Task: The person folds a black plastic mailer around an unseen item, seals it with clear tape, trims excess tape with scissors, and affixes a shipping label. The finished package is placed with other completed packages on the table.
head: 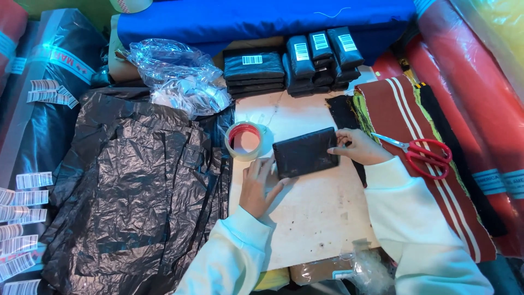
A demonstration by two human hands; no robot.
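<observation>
Black wrapped packet (304,152) lies between both hands on the table (311,213), long axis running left-right. Left hand (260,186) presses its left edge with flat fingers; right hand (357,146) pinches its right edge.

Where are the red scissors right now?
The red scissors lie on the striped maroon fabric, just right of the right hand.

From where I watch, both sleeves run off the bottom edge, so I see no arms beyond them. My left hand (259,186) hides the near-left corner of the black packet (304,153), and the right hand (360,146) hides part of its far side. The tape roll (131,4) at the top edge is cut off. The clear bag (180,76) blurs whatever lies inside it.
</observation>
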